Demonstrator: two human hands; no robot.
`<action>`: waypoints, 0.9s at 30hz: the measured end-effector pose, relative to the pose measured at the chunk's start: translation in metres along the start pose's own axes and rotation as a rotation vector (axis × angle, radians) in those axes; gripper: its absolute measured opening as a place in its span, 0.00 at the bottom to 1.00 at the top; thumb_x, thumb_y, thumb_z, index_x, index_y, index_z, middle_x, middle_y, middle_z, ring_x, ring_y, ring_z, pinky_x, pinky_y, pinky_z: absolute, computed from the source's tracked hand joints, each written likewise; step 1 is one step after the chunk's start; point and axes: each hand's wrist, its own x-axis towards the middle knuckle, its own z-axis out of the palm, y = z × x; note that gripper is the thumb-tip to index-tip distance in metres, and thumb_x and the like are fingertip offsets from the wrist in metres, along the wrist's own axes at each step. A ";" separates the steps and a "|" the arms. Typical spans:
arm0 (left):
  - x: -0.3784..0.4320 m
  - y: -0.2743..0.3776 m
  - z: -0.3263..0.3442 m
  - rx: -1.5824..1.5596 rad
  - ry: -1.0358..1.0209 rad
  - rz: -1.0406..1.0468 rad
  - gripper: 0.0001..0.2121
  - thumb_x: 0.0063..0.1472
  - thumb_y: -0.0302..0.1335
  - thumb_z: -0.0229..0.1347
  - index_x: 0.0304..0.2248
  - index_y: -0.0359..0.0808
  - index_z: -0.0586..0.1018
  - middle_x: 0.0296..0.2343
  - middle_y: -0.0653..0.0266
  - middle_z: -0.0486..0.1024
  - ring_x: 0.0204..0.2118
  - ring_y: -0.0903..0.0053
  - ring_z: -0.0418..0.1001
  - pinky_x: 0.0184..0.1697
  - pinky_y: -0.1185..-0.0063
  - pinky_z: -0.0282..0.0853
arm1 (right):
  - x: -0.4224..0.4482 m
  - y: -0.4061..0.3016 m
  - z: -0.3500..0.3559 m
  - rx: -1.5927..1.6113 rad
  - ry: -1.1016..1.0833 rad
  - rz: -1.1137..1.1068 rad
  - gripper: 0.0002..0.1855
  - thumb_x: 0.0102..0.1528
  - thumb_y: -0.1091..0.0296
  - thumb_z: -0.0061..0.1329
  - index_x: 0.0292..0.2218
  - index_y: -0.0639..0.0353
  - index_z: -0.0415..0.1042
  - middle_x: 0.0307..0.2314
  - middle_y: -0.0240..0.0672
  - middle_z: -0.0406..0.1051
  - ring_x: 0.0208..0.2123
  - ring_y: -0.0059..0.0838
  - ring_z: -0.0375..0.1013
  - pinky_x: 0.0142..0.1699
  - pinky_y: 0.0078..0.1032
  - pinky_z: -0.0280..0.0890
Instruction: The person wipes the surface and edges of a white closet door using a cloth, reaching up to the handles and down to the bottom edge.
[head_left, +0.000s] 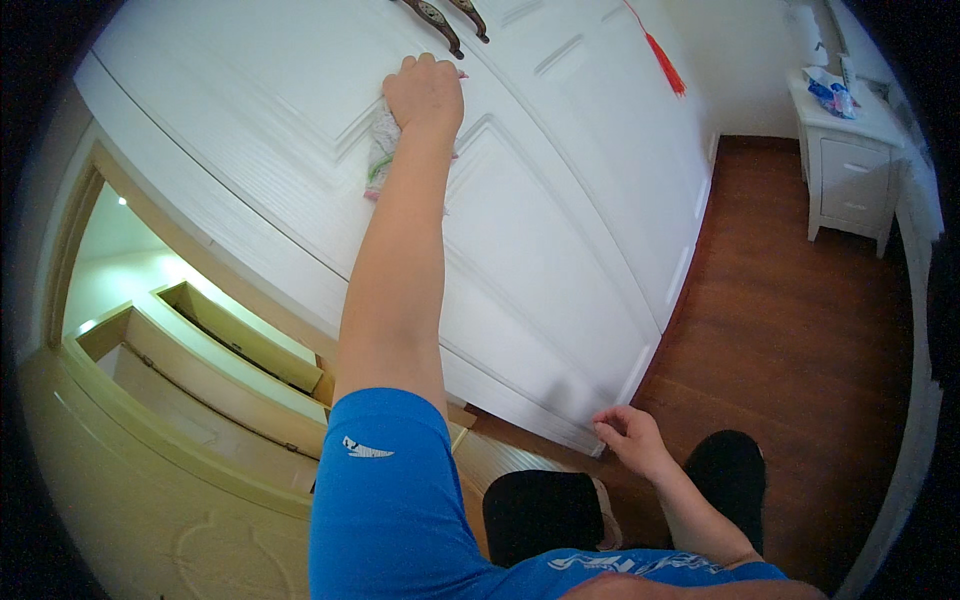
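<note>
My left hand (424, 94) is stretched out against a white panelled wardrobe door (540, 217), its fingers closed on a light grey cloth (383, 142) with pink and green edging. Part of the cloth hangs below the fist, beside my wrist; the arm hides the rest. Just above this hand are two dark ornate door handles (435, 22). My right hand (628, 441) hangs low near the wardrobe's bottom corner, fingers loosely bent, thumb apart, with nothing visible in it.
A red tassel (664, 64) hangs on the wardrobe. At the upper right, a white bedside cabinet (855, 176) bears a blue plastic packet (832, 97). My legs stand on the reddish-brown wooden floor (757, 322). At the left is a doorway with a pale frame (75, 232).
</note>
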 end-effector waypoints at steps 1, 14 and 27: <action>-0.001 0.001 -0.001 -0.003 0.002 -0.001 0.09 0.55 0.27 0.46 0.31 0.41 0.78 0.33 0.67 0.73 0.40 0.72 0.70 0.36 0.70 0.68 | 0.002 0.005 -0.001 -0.014 0.018 -0.007 0.11 0.52 0.69 0.49 0.36 0.65 0.72 0.28 0.40 0.74 0.30 0.28 0.73 0.37 0.24 0.67; -0.053 -0.038 -0.030 -0.018 0.017 0.036 0.06 0.51 0.28 0.52 0.29 0.41 0.78 0.31 0.69 0.72 0.37 0.71 0.70 0.33 0.72 0.69 | 0.001 0.009 -0.001 0.146 -0.013 0.035 0.10 0.52 0.68 0.50 0.35 0.64 0.72 0.26 0.38 0.73 0.29 0.25 0.71 0.37 0.23 0.67; 0.000 0.006 0.001 0.057 -0.037 0.021 0.08 0.55 0.27 0.48 0.32 0.44 0.79 0.35 0.72 0.73 0.42 0.76 0.69 0.38 0.73 0.67 | 0.011 0.008 -0.018 0.123 0.044 0.092 0.10 0.53 0.69 0.49 0.36 0.64 0.72 0.26 0.35 0.73 0.29 0.23 0.71 0.35 0.21 0.66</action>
